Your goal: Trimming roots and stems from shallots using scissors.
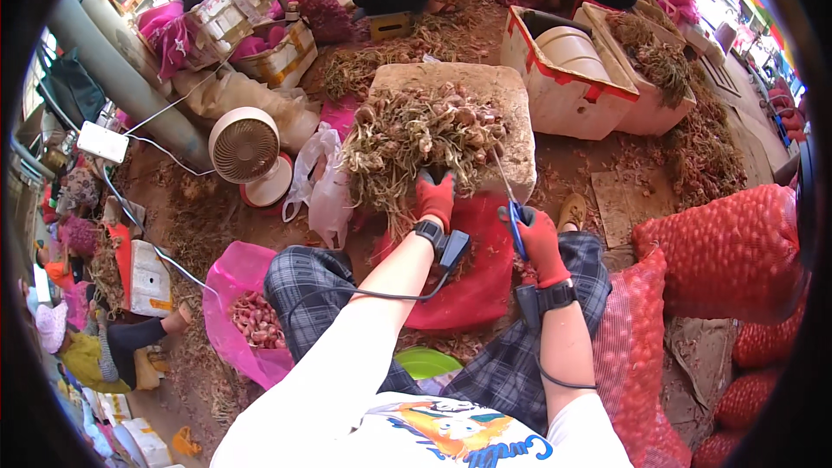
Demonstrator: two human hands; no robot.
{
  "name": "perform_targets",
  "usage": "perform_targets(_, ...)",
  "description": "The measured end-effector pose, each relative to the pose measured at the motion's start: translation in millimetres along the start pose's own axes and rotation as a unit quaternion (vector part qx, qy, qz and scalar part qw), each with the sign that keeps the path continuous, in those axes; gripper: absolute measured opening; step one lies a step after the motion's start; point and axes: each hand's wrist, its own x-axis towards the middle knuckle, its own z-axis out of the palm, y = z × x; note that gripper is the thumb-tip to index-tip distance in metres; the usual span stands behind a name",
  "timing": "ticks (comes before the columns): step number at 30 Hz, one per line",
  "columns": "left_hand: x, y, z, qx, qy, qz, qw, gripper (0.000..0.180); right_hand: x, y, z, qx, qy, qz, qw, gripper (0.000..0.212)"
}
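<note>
A heap of shallots [429,126] with dry, tangled stalks lies on a pale block [516,95] in front of me. My left hand [435,198], in a red and black glove, reaches into the near edge of this heap, its fingers closed around stalks; the fingertips are partly hidden. To its right, my right hand [539,247], gloved alike, grips blue-handled scissors [518,227]. Their blades point up and away, with the tips beside the heap's right edge. Below the block, a red mesh sheet [459,286] spreads between my knees.
Left of my knee sits a pink bag [230,273] holding loose shallots [257,321]. A fan [246,147] and a white plastic bag [325,182] stand beyond it. Full red mesh sacks [719,247] crowd the right; foam boxes [563,95] stand behind. Other people sit at the back and left.
</note>
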Motion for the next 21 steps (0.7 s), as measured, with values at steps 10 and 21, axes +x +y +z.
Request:
perform_targets(10, -0.8, 14.0, -59.3, 0.073, -0.092, 0.079, 0.99, 0.032, 26.1, 1.5, 43.1, -0.077, -0.055, -0.127, 0.987, 0.055)
perform_targets(21, 17.6, 97.3, -181.3, -0.205, -0.268, -0.25, 0.907, 0.026, 16.7, -14.4, 41.6, 0.274, -0.407, 0.103, 0.865, 0.046)
